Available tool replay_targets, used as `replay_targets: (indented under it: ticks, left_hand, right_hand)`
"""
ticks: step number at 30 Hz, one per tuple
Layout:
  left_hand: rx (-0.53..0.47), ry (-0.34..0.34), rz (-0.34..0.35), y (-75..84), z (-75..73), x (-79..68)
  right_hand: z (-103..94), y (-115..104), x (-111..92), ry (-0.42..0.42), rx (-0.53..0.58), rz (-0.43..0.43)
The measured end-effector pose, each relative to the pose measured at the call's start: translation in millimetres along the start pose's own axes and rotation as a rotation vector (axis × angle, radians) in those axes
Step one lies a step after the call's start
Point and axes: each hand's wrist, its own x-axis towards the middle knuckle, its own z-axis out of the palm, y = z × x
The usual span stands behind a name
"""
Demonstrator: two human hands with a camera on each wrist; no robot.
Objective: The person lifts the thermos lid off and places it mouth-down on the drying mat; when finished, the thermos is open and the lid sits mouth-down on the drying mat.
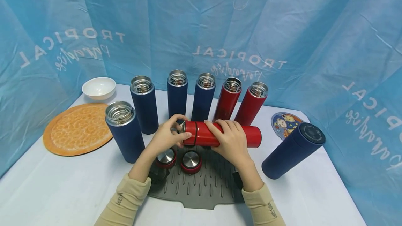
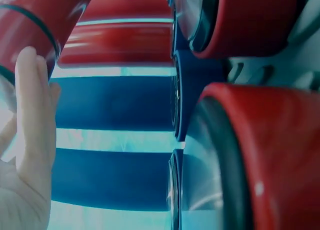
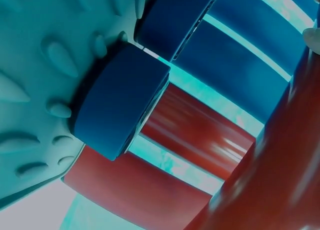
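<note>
A red thermos bottle (image 1: 205,134) is held sideways above the grey mat. My right hand (image 1: 230,138) grips its body from above, and that hand barely shows in the right wrist view. My left hand (image 1: 168,132) holds the lid end, thumb in front and fingers behind. In the left wrist view the left fingers (image 2: 35,100) lie along the red thermos (image 2: 30,30) near its dark ring. Below, two red lids with steel discs, a left lid (image 1: 166,157) and a right lid (image 1: 191,161), rest on the mat. A blue lid (image 3: 122,100) also lies there.
Behind stand several open blue thermoses (image 1: 144,107) and two open red ones (image 1: 251,104). A lidded blue thermos (image 1: 290,152) stands right, near a round patterned coaster (image 1: 284,123). An orange round mat (image 1: 76,128) and a white bowl (image 1: 99,95) are left. The grey mat (image 1: 201,194) lies in front.
</note>
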Motion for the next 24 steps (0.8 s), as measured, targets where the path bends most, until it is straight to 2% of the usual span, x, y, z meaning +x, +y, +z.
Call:
replay_targets:
  ticks: [7,11,14,17,19,21,24]
  left_hand:
    - [0.041,0.035,-0.039,-1.7,4.5,1.1]
    - [0.038,0.015,-0.038,-2.2,3.2,-0.6]
    - [0.031,-0.042,0.053,-2.6,-0.1,-2.7]
    - [0.042,-0.106,0.205,-3.2,-3.2,-3.5]
    - [0.054,-0.13,0.282,-3.4,-4.3,-3.1]
    - [0.05,-0.136,0.316,-3.2,-5.0,-2.6]
    - [0.035,-0.126,0.315,-2.9,-5.2,-1.9]
  right_hand:
    - [1.4,0.3,0.6,0.013,-0.008,-0.009]
    - [1.7,0.7,0.6,0.018,-0.019,-0.018]
    - [1.5,1.5,-0.1,0.009,-0.028,-0.015]
    - [1.2,3.1,-1.0,0.003,-0.033,-0.009]
    - [0.7,4.3,-1.2,0.003,-0.032,-0.006]
    - [0.1,5.0,-1.0,0.003,-0.028,-0.006]
    - [-0.3,5.6,-0.4,-0.001,-0.022,-0.005]
